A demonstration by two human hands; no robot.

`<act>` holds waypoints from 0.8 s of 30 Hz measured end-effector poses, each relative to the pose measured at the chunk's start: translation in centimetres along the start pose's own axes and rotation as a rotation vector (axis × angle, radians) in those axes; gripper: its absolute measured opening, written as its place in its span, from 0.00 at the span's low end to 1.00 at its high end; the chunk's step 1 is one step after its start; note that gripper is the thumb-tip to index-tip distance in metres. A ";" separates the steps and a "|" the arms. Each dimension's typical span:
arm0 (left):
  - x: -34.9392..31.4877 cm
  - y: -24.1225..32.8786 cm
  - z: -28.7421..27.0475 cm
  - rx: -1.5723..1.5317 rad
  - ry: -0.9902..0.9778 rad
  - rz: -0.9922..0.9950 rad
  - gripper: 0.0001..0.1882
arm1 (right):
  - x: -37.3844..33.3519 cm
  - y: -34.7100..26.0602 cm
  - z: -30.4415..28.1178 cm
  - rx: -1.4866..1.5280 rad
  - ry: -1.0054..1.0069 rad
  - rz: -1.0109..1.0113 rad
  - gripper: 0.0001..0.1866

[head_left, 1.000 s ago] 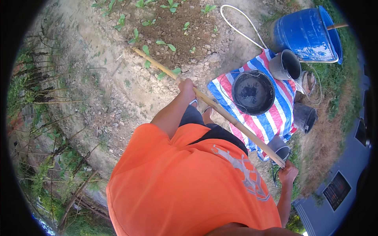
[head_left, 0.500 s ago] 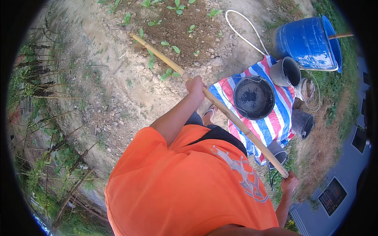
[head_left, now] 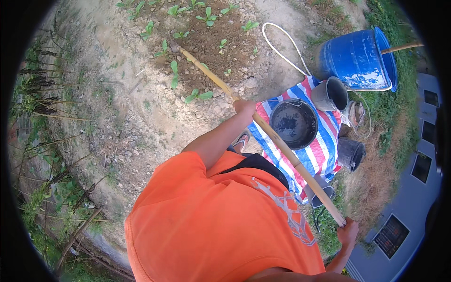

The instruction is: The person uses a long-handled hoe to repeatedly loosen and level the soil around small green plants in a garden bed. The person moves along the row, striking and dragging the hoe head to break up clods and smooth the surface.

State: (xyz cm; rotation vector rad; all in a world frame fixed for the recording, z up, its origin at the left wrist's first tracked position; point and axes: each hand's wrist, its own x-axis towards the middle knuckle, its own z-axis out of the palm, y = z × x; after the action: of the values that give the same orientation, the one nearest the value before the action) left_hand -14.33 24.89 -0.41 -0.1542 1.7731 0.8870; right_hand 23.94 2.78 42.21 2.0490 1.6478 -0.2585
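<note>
A long bamboo-handled hoe point(head_left: 291, 157) runs slantwise across the view in front of my body. My left hand point(head_left: 244, 107) is closed round the middle of its handle. My right hand point(head_left: 347, 230) grips the butt end, low at the right. At the far end, the small dark head point(head_left: 174, 45) rests at the soil among green seedlings; its exact shape is hard to make out. The nearest seedlings to the handle are one leafy plant point(head_left: 198, 96) and another point(head_left: 174, 75) beside the planted bed point(head_left: 206, 51).
A striped red, white and blue sheet point(head_left: 324, 152) lies to the right, bearing a black bucket point(head_left: 294, 123). Grey buckets point(head_left: 330, 94) stand around it. Beyond are a large blue barrel point(head_left: 354, 60) and a white hose point(head_left: 282, 29). Dry stalks point(head_left: 51, 101) line the left.
The hoe's head has moved a little right and nearer, up to the seedlings. My left hand has shifted right and slightly down with the handle. The view has shifted somewhat.
</note>
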 end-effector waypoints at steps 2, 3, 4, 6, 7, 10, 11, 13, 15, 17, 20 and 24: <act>-2.5 1.7 -0.4 0.083 -0.019 0.067 0.23 | -0.8 0.1 0.4 0.024 -0.038 0.061 0.05; -3.5 2.5 -0.4 0.106 0.007 0.095 0.23 | -1.0 0.7 0.8 0.048 -0.050 0.070 0.06; -5.1 3.4 -0.4 0.129 0.030 0.124 0.23 | -1.1 1.3 1.2 0.072 -0.060 0.083 0.07; -7.1 3.4 -0.5 0.119 0.025 0.080 0.25 | -1.2 2.3 1.3 0.118 -0.098 0.135 0.08; -6.9 2.0 -0.1 0.147 0.028 0.072 0.26 | -1.3 2.7 1.1 0.131 -0.127 0.159 0.09; -5.0 -0.5 0.5 0.142 -0.010 0.069 0.27 | -1.5 2.7 1.8 0.037 -0.098 0.113 0.08; -3.2 -0.9 0.5 0.170 0.022 0.094 0.27 | -1.2 2.3 2.9 0.063 -0.107 0.074 0.08; 0.1 -1.3 0.2 0.187 0.075 0.147 0.25 | -0.5 0.8 7.5 0.123 -0.151 0.005 0.08; 4.1 0.6 -2.0 0.140 0.131 0.218 0.23 | 0.3 -2.0 10.7 0.208 -0.128 -0.033 0.08; 11.0 0.6 -4.3 0.037 0.147 0.341 0.17 | 1.1 -4.3 13.3 0.232 -0.129 -0.097 0.09; 5.7 7.0 -7.1 -0.094 0.098 0.323 0.11 | 0.0 -8.1 15.8 0.259 -0.120 -0.137 0.10; 6.3 12.9 -12.4 -0.147 -0.083 0.322 0.19 | -0.3 -15.3 14.7 0.333 -0.066 -0.289 0.10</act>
State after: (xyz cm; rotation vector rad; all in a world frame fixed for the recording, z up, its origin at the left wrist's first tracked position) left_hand -32.81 28.21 1.98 0.0760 1.6810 1.2381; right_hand 11.57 -2.34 25.79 1.9947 1.9643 -0.7362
